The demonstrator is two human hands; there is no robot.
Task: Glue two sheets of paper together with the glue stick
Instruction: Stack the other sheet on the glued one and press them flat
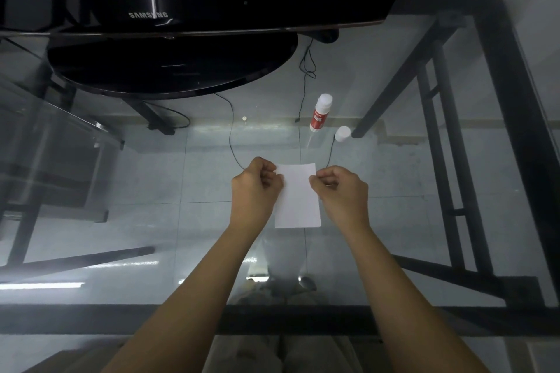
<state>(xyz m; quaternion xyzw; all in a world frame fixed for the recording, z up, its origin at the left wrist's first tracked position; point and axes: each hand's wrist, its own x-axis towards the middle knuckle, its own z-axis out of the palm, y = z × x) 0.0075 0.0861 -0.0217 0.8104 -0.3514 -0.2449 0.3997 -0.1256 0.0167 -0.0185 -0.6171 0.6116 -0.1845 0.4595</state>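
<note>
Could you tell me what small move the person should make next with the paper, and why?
Probably lower the paper flat onto the glass table and press along its top edge. Both the left hand and right hand pinch its upper corners, while the glue stick stands uncapped beyond it, its cap beside it, which suggests the gluing may be done.

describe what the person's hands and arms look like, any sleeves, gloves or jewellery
Both arms are bare as far as the frame shows, with no sleeves in view. The left hand and right hand wear no gloves, and no rings, watch or bracelet show on fingers or wrists. No markings are visible.
</note>
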